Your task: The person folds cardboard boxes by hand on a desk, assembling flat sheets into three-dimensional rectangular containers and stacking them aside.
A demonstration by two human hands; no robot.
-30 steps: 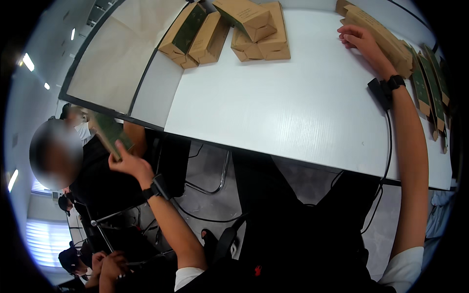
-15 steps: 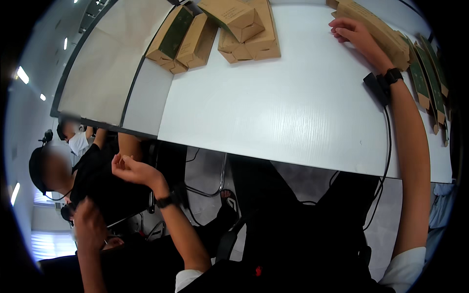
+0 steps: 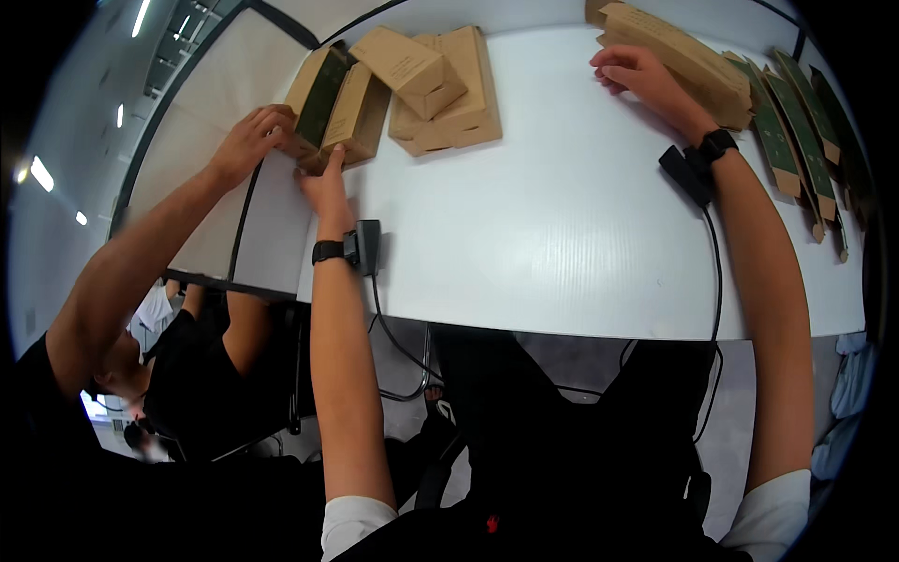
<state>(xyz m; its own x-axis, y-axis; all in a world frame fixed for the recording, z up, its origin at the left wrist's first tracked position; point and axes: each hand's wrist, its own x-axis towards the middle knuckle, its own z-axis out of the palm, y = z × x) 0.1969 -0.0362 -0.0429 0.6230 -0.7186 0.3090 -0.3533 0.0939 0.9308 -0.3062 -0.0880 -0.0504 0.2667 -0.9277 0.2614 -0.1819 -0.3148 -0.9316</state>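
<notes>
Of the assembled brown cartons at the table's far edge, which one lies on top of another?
The small brown carton in the middle group: it rests askew atop the wide flat carton, while the left pair sits directly on the table.

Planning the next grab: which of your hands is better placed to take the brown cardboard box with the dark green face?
Left. The left hand already touches that brown cardboard box; the right hand rests far across the white table.

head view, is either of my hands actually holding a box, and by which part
No clear hold. The left hand presses the near end of a brown carton; the right hand rests against the long cartons.
</notes>
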